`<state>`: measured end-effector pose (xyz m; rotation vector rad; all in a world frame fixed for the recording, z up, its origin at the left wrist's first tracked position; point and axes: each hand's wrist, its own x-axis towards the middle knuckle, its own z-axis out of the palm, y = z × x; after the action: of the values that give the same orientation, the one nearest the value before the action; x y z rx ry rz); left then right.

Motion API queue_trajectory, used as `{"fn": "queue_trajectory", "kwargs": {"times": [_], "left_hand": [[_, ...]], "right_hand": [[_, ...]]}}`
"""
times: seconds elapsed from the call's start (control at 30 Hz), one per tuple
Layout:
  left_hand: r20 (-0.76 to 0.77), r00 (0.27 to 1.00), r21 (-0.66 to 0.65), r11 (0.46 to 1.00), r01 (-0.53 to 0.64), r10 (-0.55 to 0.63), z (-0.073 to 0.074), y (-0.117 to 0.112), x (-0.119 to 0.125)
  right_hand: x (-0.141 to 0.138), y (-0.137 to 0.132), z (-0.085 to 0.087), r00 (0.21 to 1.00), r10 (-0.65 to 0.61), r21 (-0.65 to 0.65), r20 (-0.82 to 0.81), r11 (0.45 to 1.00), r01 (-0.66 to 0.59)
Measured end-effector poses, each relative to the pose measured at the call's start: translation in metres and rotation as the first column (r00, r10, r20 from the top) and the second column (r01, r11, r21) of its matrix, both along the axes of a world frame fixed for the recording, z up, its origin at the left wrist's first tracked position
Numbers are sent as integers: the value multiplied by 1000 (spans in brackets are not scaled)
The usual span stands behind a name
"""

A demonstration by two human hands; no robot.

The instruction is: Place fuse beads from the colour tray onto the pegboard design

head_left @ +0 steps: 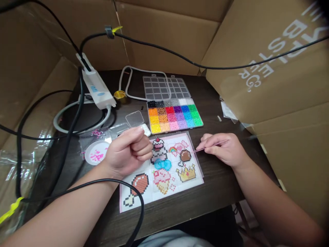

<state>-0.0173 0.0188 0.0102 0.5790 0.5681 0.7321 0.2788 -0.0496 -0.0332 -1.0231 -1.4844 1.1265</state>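
My left hand (130, 149) is closed in a fist above the left part of a printed pattern sheet (147, 195). The inside of that fist is hidden, so I cannot make out what it holds, if anything. Between the thumb and fingers of my right hand (224, 148) is a pair of thin pink tweezers (209, 146). Their tips point left, at the sheet's right edge, close to a brown pixel picture (185, 155). A blue translucent piece (163, 164) lies mid-sheet, among pictures of an ice cream (161, 178) and a crown (186, 173).
Behind the sheet stands an open bead box (174, 116) with many colours. A white dish (89, 154) of pink beads sits left. A power strip (99, 91) and black cables (77, 113) crowd the left; one cable (140, 206) loops before the sheet. Cardboard walls (164, 31) enclose the table.
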Motion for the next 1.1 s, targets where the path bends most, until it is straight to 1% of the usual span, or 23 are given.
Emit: {"fn": "queue_trajectory", "kwargs": {"times": [0.13, 0.37, 0.73, 0.83, 1.1], "left_hand": [[-13, 1000, 2, 1000, -4, 4, -1, 0, 1], [-22, 999, 38, 998, 46, -45, -3, -2, 3], [-32, 999, -7, 1000, 25, -25, -4, 0, 5], [-34, 999, -19, 1000, 9, -10, -4, -1, 5], [-44, 999, -11, 1000, 14, -15, -3, -1, 5]], "right_hand": [[1, -2, 1, 1000, 17, 13, 5, 1000, -17], [3, -3, -1, 999, 7, -4, 39, 1000, -7], [4, -2, 0, 995, 6, -25, 104, 1000, -4], [4, -2, 1, 994, 6, -31, 109, 1000, -3], [1, -2, 4, 995, 5, -40, 104, 999, -1]]}}
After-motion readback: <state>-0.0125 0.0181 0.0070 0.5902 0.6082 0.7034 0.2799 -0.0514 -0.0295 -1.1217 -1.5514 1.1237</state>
